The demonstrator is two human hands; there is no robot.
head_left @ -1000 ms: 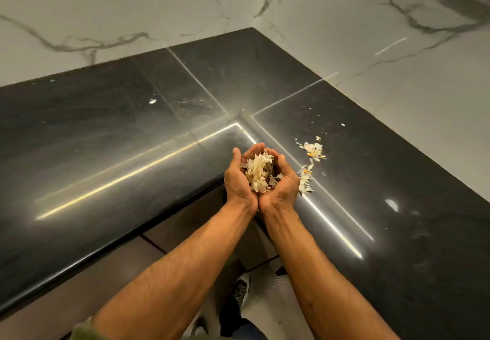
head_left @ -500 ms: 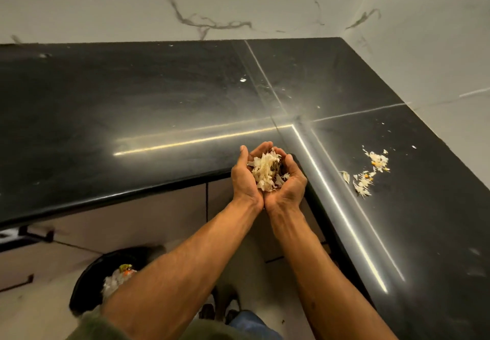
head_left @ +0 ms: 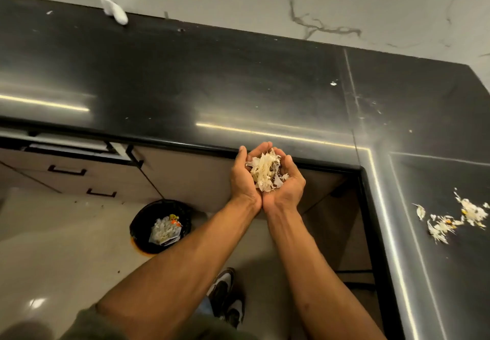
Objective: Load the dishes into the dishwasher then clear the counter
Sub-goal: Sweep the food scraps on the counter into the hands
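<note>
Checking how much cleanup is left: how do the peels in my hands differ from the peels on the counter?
The held peels sit heaped in one pile, cupped by the left hand and right hand off the counter; the counter peels lie scattered flat in thin patches. The held peels look the larger lot. Both are pale, papery scraps.

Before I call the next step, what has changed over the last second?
The cupped left hand and right hand carried the peel scraps leftward off the counter corner, away from the leftover scraps, toward the floor bin, now in view. Unchanged: both hands cup the load; leftovers lie where they were.
</note>
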